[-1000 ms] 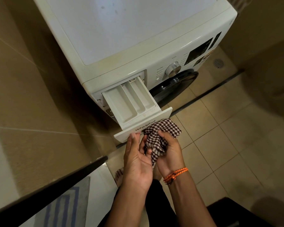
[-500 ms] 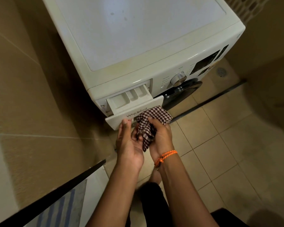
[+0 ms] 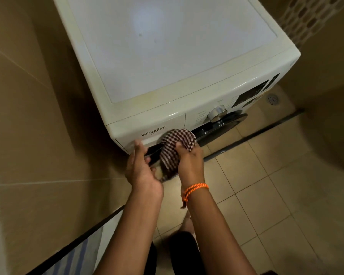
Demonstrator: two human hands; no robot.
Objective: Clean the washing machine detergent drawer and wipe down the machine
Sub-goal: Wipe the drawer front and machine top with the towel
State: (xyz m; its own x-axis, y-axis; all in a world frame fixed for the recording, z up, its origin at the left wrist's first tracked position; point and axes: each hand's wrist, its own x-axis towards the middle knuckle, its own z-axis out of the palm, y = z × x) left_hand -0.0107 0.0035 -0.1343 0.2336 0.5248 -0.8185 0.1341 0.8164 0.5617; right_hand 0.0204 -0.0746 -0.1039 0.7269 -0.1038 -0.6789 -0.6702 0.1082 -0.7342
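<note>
**Drawer closed; cloth at the front panel**

Pushed home since the earlier frames: the detergent drawer [image 3: 147, 133], formerly pulled out with its compartments showing, now sits flush in the face of the washing machine [image 3: 173, 56], its brand lettering facing the camera.

Item 1, left hand [image 3: 141, 171]: at the lower left edge of the drawer front. Fingers [image 3: 137, 145] extended and nearly straight, tips touching the panel just above the dark handle recess; they hold nothing.

Item 2, right hand [image 3: 190, 162]: just right of the left hand, fingers curled round a bunched checked cloth [image 3: 174, 147]. Orange cord bracelet [image 3: 195, 189] at the wrist.

Item 3, checked cloth: a wad pressed against the drawer front at its right end, close to the dark door [image 3: 220, 126]; a loose tail hangs down between the two hands.

Item 4, surroundings: control dial [image 3: 216, 113], dark display panel [image 3: 252, 94], tiled floor [image 3: 276, 195], floor drain [image 3: 272, 99], tiled wall on the left.

Relation for the coming move: the drawer front runs lengthwise left to right along the top of the machine face, directly ahead of both hands. The cloth-bearing right hand is already on it, so a wipe would likely travel along that axis, leftward over the lettering or rightward toward the dial. The lid lies above and beyond, a farther reach.
</note>
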